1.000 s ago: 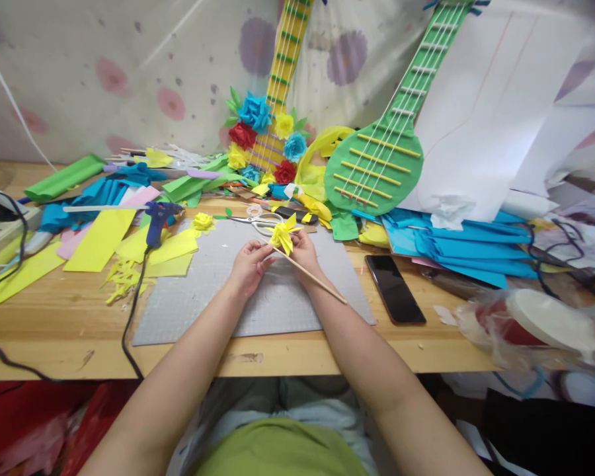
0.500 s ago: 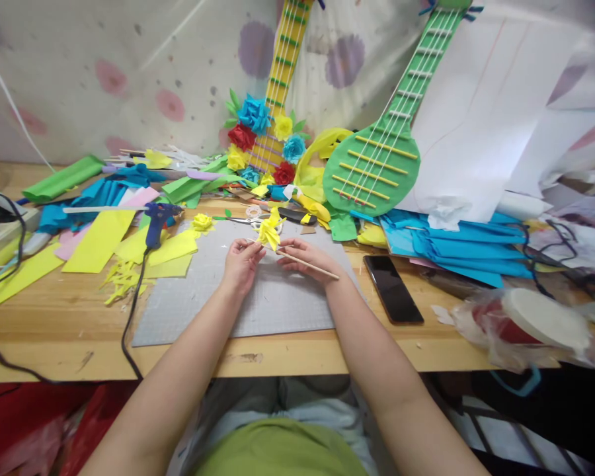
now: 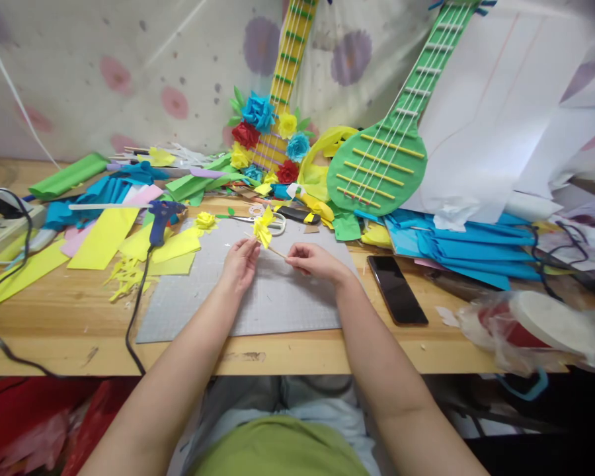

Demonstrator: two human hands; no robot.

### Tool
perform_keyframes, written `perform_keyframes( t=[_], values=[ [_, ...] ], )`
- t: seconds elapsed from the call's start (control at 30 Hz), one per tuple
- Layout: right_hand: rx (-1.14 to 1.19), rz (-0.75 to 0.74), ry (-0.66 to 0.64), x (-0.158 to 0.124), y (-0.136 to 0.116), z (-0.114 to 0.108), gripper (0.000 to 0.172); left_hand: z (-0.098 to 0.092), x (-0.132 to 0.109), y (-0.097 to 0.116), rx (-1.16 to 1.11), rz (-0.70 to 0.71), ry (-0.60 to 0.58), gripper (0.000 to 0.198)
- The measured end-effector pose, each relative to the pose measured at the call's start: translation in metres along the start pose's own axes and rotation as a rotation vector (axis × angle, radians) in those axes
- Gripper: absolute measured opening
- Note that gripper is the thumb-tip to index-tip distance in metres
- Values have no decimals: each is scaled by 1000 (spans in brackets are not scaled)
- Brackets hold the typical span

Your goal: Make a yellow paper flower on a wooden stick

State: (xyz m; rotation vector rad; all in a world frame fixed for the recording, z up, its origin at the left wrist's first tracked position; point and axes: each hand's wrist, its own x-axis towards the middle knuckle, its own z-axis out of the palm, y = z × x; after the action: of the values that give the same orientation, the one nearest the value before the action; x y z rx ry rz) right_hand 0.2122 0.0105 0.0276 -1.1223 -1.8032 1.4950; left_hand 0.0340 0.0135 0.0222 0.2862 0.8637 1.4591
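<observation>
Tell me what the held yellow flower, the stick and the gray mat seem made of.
Yellow flower: probably crepe paper, matte; its petals look thin and creased.
Stick: likely bare wood, dull, from its plain tan color.
Gray mat: plastic or coated board, smooth-looking, flat, faintly gridded; can't tell which.

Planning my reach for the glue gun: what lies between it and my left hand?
Yellow paper sheets, then a stretch of the grey cutting mat, lie between the glue gun and your left hand, as the head view shows.
</observation>
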Motion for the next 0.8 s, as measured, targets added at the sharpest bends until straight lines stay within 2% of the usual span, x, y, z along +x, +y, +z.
perform_keyframes(
  t=[0.13,0.43,0.63,0.8],
  values=[
    [5,15,-18,0,0,0,23,-2,0,0,23,-11,-5,12],
    [47,94,-40,0,-3,3,23,-2,2,-2,67,7,88,14],
    [137,118,-83,3,3,3,25,0,0,0,89,0,82,15],
    [126,126,-76,3,4,2,26,0,-2,1,102,10,35,15]
  ],
)
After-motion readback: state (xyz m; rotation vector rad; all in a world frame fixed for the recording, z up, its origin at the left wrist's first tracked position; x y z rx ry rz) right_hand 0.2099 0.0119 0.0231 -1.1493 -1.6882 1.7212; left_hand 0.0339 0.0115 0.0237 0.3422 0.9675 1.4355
